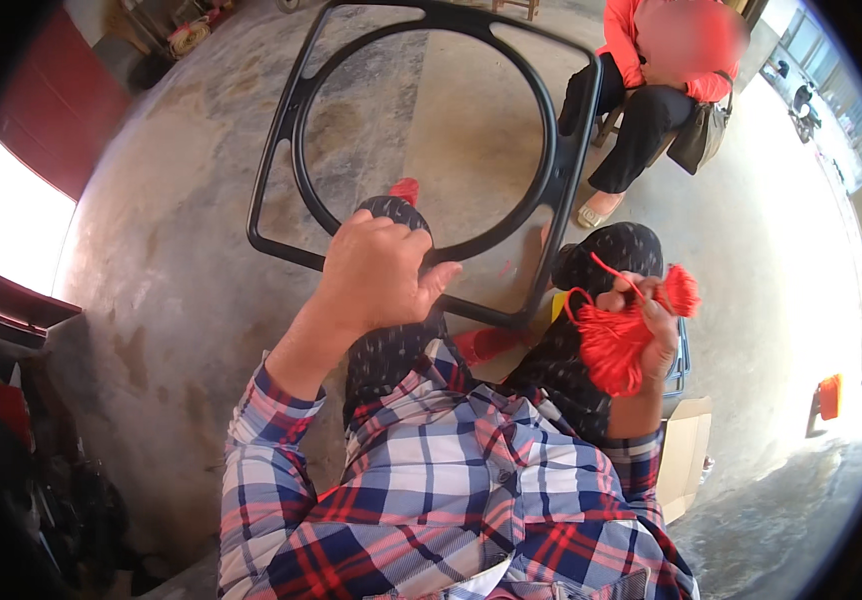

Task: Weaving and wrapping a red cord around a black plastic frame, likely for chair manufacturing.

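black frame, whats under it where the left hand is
The left hand covers the black frame's lower edge; a dark dotted knee shows under it. The frame's edge inside the grip is hidden.

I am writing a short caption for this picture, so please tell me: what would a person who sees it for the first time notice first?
First, the big black frame, a square with a ring inside, standing over the concrete floor at centre; the left hand grips its lower edge. Next, the bright red yarn bundle in the right hand, at right over the knee. Behind, at top right, a seated person in an orange top.
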The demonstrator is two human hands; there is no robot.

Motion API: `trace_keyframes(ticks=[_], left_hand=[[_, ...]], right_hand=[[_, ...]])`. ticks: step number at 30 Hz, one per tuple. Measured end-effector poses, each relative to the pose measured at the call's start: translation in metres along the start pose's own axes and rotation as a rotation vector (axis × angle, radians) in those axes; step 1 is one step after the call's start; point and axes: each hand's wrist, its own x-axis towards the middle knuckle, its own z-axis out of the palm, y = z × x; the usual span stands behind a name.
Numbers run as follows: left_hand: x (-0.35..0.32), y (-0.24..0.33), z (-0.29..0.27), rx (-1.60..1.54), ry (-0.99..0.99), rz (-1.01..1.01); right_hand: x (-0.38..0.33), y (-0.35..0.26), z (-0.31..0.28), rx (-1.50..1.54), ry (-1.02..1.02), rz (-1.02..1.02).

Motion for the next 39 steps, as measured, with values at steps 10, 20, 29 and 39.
trace_keyframes(ticks=[10,20,29,39], left_hand=[[-0.017,0.011,0.007,0.145,-0.410,0.331],[-0.060,0.007,-0.002,0.084,0.368,-0.141],[-0.054,0.021,0.035,-1.536,0.158,-1.034],[-0.048,-0.009,0.018,-1.487,0.224,-0.780]], right_hand=[[0.024,0.066,0.032,-1.015,-0.499,0.441],[-0.018,0.104,0.008,-0.808,-0.328,0.484],[-0.022,0.110,0.019,-0.980,-0.428,0.544],[0.050,0.072,0.062,-0.840,-0.283,0.313]])
